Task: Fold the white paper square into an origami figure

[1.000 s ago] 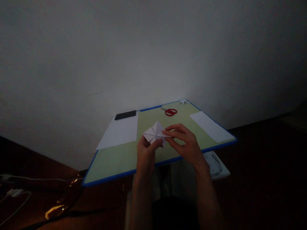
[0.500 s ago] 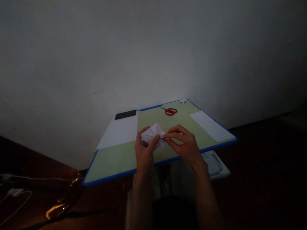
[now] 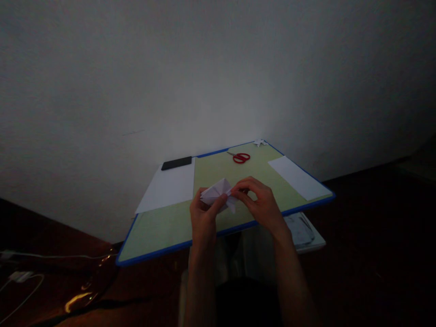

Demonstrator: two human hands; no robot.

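Note:
Both my hands hold a white folded paper piece [image 3: 218,192] just above a green board with a blue rim [image 3: 163,229]. My left hand [image 3: 204,218] grips the paper from below, thumb pressed on its near side. From the right, my right hand [image 3: 260,204] pinches the paper's right edge with curled fingers. The paper is creased into several triangular flaps and partly hidden by my fingers.
On the board lie a white sheet [image 3: 168,187] at the left, a narrower white sheet [image 3: 295,177] at the right, red scissors [image 3: 241,157] and a small paper star [image 3: 260,143] at the far edge. A black phone [image 3: 176,163] lies beside them. White cables [image 3: 23,277] run over the dark floor at the left.
The paper has been pressed flatter and lower between my hands. My right fingers have closed in on its right edge.

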